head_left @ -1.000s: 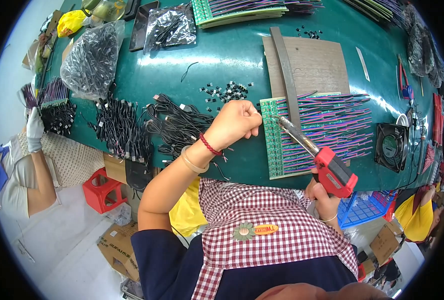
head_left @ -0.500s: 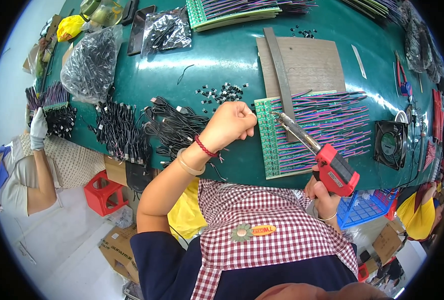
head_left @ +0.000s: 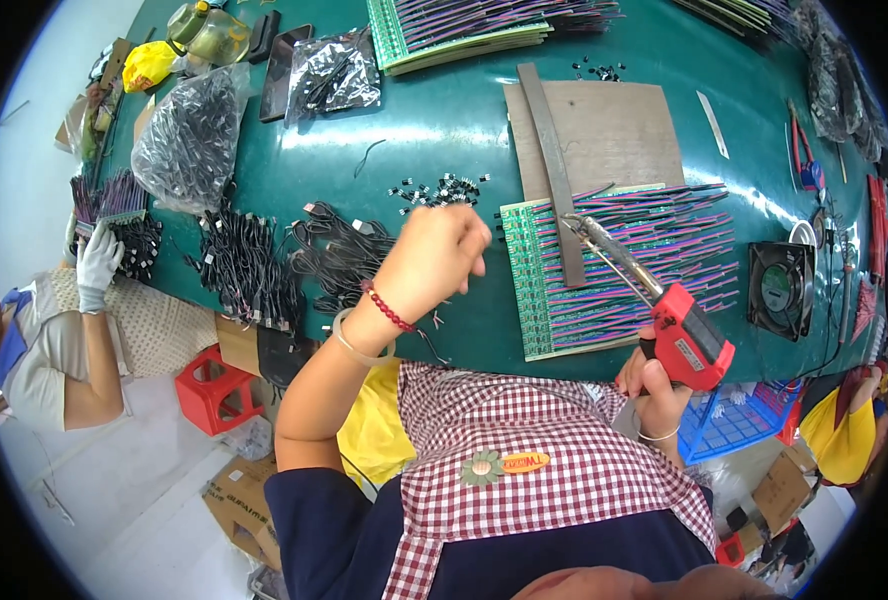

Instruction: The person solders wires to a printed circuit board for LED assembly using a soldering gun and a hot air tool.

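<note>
Drawn leftward since the earlier frame, the left hand [head_left: 442, 245] stood just left of the green circuit-board panel [head_left: 530, 305], and the tip [head_left: 576, 222] of the red-and-black soldering gun [head_left: 679, 318] had shifted right, away from the panel's left strip, to the grey metal bar [head_left: 552, 160]. The right hand gripped the gun's handle; the left hand's fingers were curled, and whether they pinched anything could not be told. The panel lay near, partly under the bar. Striped wires [head_left: 654, 265] covered its right part from far edge to near edge, so that part appeared already wired; its left strip bore small components but no visible wires, and probably remained in work. Individual joints were too small to judge. At the far side, a stack of wired panels [head_left: 392, 45] looked further along, perhaps finished.
</note>
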Motion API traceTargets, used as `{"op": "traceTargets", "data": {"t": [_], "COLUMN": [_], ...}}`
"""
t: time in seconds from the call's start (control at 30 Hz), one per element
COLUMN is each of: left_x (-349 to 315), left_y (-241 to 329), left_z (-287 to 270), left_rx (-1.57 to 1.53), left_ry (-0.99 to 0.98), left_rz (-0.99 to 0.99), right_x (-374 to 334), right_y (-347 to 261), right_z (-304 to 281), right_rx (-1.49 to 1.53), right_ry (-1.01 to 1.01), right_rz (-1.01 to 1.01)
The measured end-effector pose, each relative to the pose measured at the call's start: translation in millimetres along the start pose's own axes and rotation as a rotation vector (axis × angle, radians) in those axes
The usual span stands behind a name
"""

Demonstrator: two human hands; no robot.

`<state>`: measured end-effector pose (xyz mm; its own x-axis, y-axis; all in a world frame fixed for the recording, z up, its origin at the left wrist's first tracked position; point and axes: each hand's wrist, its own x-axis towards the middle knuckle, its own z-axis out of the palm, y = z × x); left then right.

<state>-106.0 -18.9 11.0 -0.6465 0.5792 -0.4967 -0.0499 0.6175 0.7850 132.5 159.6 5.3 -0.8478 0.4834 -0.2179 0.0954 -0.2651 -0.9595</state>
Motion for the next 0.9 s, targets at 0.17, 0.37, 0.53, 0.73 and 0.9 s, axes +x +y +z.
{"op": "traceTargets", "data": {"t": [0.17,0.37,0.53,0.73,0.9], "left_x": [52,62,39,-64,-86], "left_y": [-12,-16,-8,34,24], "left_z": [-4,0,-13,48,74], "left_rx": [0.644,0.751,0.577,-0.033,-0.222], "left_ry": [0.518,0.373,0.476,0.039,0.046], "left_rz": [0.465,0.38,0.48,0.622,0.576], "right_x": [4,0,5,13,11], "right_y": [-10,-17,-21,-28,-29], "right_z": [5,6,7,40,47], "right_rx": [0.116,0.147,0.277,0.224,-0.021], "right_ry": [0.027,0.071,0.055,-0.141,-0.326], "right_rz": [0.024,-0.027,-0.038,0.003,0.0]}}
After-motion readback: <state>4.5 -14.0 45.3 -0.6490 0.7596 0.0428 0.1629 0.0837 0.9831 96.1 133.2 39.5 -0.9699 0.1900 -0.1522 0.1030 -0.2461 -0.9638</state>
